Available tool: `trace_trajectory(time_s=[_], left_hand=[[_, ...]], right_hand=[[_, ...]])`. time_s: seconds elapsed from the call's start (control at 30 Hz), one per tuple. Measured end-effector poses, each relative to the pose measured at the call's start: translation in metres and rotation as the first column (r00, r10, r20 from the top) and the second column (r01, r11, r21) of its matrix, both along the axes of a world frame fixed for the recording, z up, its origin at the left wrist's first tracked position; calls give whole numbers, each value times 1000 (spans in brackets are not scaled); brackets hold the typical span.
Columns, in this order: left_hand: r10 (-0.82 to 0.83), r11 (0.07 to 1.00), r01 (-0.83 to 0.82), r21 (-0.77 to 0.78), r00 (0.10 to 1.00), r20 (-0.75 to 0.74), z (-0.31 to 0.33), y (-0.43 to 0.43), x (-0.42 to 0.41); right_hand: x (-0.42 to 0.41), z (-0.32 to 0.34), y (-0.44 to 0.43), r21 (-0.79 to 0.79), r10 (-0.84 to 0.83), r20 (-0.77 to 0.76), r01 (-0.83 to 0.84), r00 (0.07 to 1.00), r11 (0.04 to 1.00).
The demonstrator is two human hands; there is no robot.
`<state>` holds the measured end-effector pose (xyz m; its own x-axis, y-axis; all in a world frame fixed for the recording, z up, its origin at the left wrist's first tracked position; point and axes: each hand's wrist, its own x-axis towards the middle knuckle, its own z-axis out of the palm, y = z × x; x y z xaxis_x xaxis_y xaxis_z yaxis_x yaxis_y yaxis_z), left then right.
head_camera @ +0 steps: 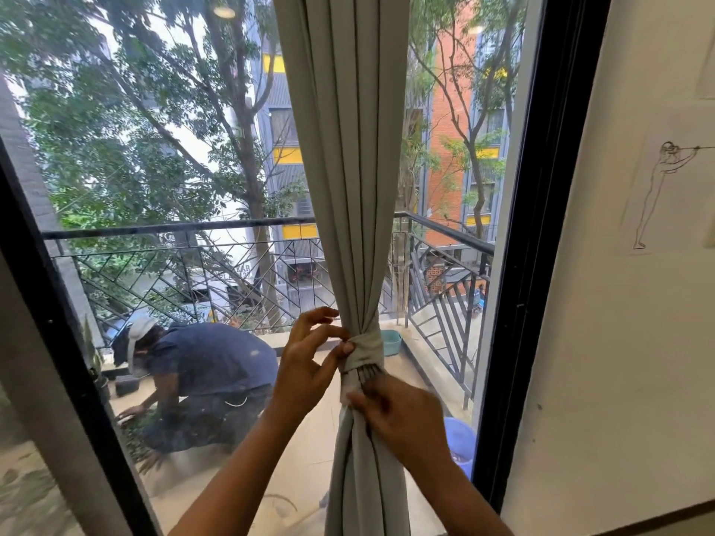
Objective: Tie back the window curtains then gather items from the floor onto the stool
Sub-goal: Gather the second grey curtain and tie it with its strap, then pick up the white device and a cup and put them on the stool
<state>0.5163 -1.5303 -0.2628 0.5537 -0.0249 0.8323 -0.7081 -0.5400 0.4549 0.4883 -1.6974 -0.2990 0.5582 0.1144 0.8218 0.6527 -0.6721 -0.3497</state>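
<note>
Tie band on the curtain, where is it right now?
In the head view, the tie band wraps the gathered curtain at lower centre, left hand pinching it, right hand gripping fabric just below.

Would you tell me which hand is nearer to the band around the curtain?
Left. The left hand pinches the band from its left; the right hand holds the curtain just below it.

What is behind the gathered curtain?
Behind the curtain, through glass: balcony railing, teal tub, blue bucket, crouching person. Curtain covers the railing's middle and part of the tub.
</note>
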Motion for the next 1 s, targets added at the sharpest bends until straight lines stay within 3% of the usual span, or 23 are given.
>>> trace_trajectory(time_s=[0.07,0.13,0.17,0.23,0.27,0.37,0.5,0.7,0.9,1.0], left_hand=[[-185,977,161,-142,966,-181,2,4,-2],[-349,902,251,-352,903,-249,2,2,-3],[-370,878,248,-409,894,-253,1,0,-4],[-386,859,240,-452,884,-263,-1,-3,-3],[-377,866,231,-444,884,-275,-4,-4,-1],[-329,890,168,-424,881,-340,-13,0,7],[-287,877,56,-477,857,-427,-18,9,12],[-205,880,-17,-475,888,-412,-30,9,-1],[-39,911,-196,-362,834,-551,-63,-10,-40],[18,841,-348,-414,782,-622,-97,-28,-70]], right_hand=[[0,22,-5,329,84,-61,-59,995,943],[16,40,-8,475,108,-117,-40,987,879],[25,49,-8,471,226,-199,-109,954,875],[39,61,-2,433,491,-379,-318,785,843],[43,64,2,394,515,-422,-360,746,845],[54,67,7,318,448,-447,-331,774,888],[66,69,4,315,482,-523,-366,703,875],[64,65,11,223,468,-531,-417,706,881],[40,15,-3,112,307,-709,-329,635,938],[7,-19,-33,145,271,-742,-249,613,958]])
